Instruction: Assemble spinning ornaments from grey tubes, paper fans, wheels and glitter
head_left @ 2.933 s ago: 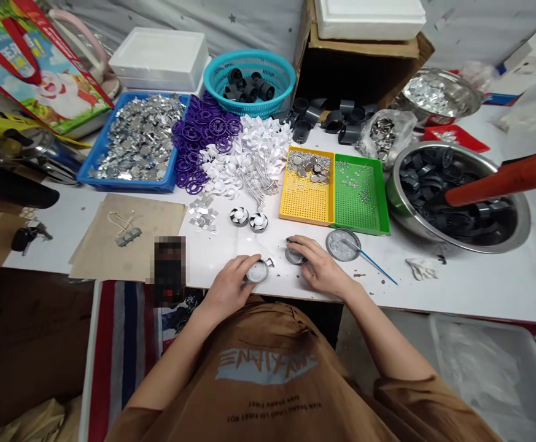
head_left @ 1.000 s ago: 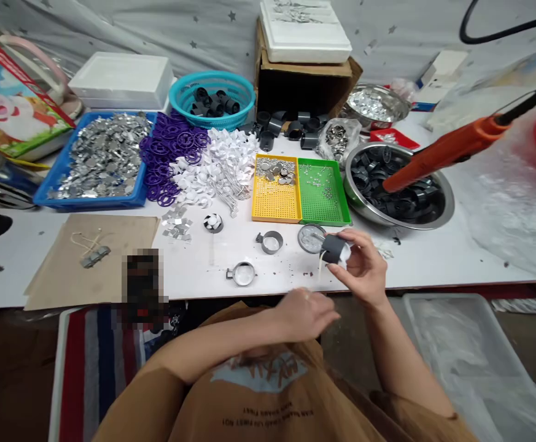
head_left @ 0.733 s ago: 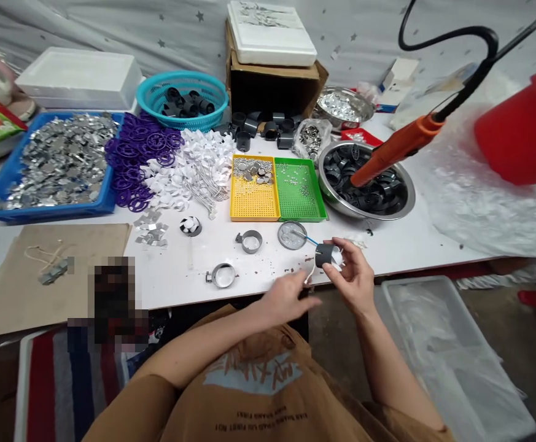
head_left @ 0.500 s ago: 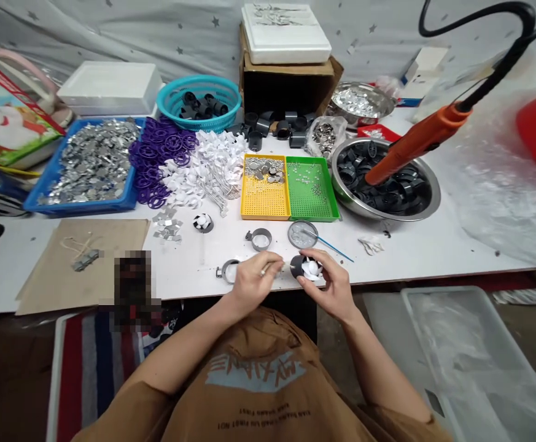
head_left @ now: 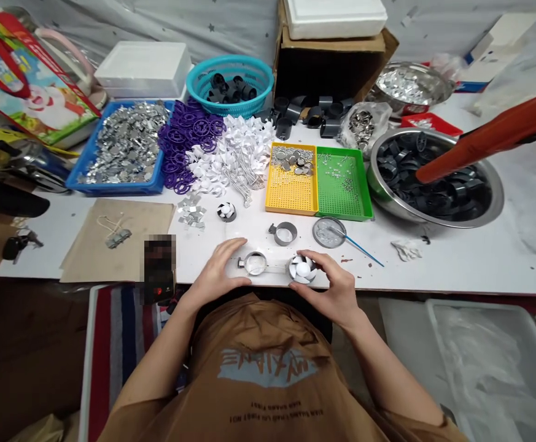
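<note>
My right hand (head_left: 332,285) holds a dark ring with a white fan-like piece (head_left: 302,269) inside, thumb and fingers on its sides, at the table's front edge. My left hand (head_left: 219,270) is spread, thumb and fingers apart, left of a grey ring with a small clip (head_left: 255,263); nothing is in it. A second grey clip ring (head_left: 285,233) lies behind these. Beside it sits a round dish (head_left: 329,232) of clear stuff with a blue stick (head_left: 364,252) across its rim. Another ring with a white fan (head_left: 226,212) stands farther left.
Behind are a yellow tray (head_left: 290,199), a green tray (head_left: 345,205), white pieces (head_left: 231,153), purple pieces (head_left: 180,144) and a blue tray (head_left: 115,187). An orange tool (head_left: 489,138) reaches over a steel bowl (head_left: 498,196) at right. Cardboard (head_left: 115,245) lies left.
My left hand has moved left from the fan ring and opened. The ring in my right hand has turned so the fan faces up. The camera view has shifted.
</note>
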`<state>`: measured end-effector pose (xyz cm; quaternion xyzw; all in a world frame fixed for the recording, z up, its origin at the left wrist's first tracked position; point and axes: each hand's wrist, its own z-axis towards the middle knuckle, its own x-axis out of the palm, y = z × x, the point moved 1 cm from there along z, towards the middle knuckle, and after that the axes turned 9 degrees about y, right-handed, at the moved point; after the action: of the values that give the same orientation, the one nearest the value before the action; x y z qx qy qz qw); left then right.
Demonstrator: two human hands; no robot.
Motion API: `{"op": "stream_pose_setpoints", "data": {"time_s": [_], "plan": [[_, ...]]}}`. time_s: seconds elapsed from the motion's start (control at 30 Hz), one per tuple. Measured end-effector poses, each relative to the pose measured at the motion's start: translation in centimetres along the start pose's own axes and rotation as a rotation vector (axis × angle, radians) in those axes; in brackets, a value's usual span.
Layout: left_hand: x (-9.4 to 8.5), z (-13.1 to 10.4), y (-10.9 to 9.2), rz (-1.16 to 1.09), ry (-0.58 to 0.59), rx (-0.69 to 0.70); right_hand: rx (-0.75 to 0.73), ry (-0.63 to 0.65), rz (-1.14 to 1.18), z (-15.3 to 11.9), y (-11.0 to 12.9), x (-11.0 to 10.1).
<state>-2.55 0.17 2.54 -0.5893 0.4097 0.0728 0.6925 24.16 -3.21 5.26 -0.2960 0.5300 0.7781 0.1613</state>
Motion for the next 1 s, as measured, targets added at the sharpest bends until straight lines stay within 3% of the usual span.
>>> {"op": "stream_pose_setpoints", "data": {"time_s": [0.1,0.3,0.67,1.0], "plan": [[1.7,0.2,1.0,0.041,0.093,0.073,-0.07,0.034,-0.123,0.5,0.5,0.2],[4.4,0.6,0.6,-0.011,-0.176,-0.027,-0.135,0.036,-0.265,1.4,1.4,0.5],[4.0,0.0,-0.1,-0.116,-0.156,-0.051,-0.248,-0.005,-0.379,2.8,2.7,0.3],[4.6,0.4,-0.4,-0.157,-0.193,0.053,-0.279,0.169,-0.22,2.9,3.4,0.8]]}}
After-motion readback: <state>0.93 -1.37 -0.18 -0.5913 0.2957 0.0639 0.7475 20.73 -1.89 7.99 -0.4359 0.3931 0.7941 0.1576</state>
